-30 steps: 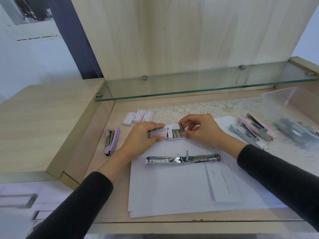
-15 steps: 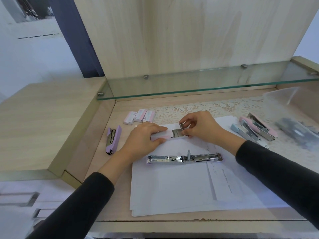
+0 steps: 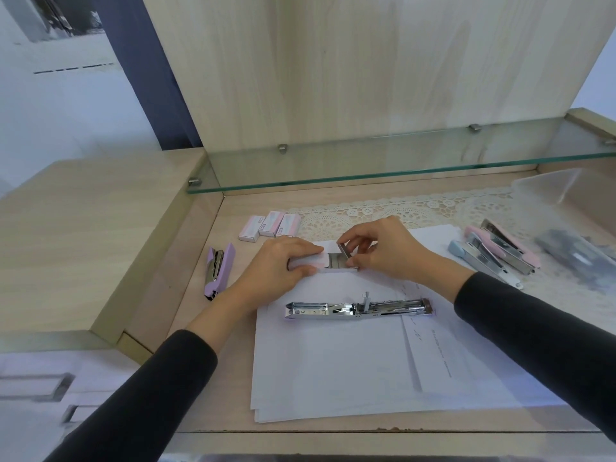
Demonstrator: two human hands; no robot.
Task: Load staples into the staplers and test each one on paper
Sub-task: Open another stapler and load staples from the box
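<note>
A small pink-and-white staple box (image 3: 313, 262) lies on the back edge of the paper stack (image 3: 333, 368), its drawer pulled out to the right. My left hand (image 3: 276, 268) grips the box sleeve from above. My right hand (image 3: 383, 251) pinches a strip of staples (image 3: 345, 251) lifted out of the drawer. In front of both hands an opened stapler (image 3: 360, 309) lies flat on the paper, its metal channel facing up.
Three closed staple boxes (image 3: 270, 225) sit at the back left. A purple stapler (image 3: 218, 270) lies left of the paper. A pink stapler (image 3: 503, 245) and a blue stapler (image 3: 480, 260) lie open at the right, beside a plastic bag (image 3: 573, 258). A glass shelf (image 3: 400, 165) overhangs the back.
My left hand pushed the box sleeve together with the drawer. My right hand lifted a strip of staples up out of the drawer. The opened stapler has not moved.
</note>
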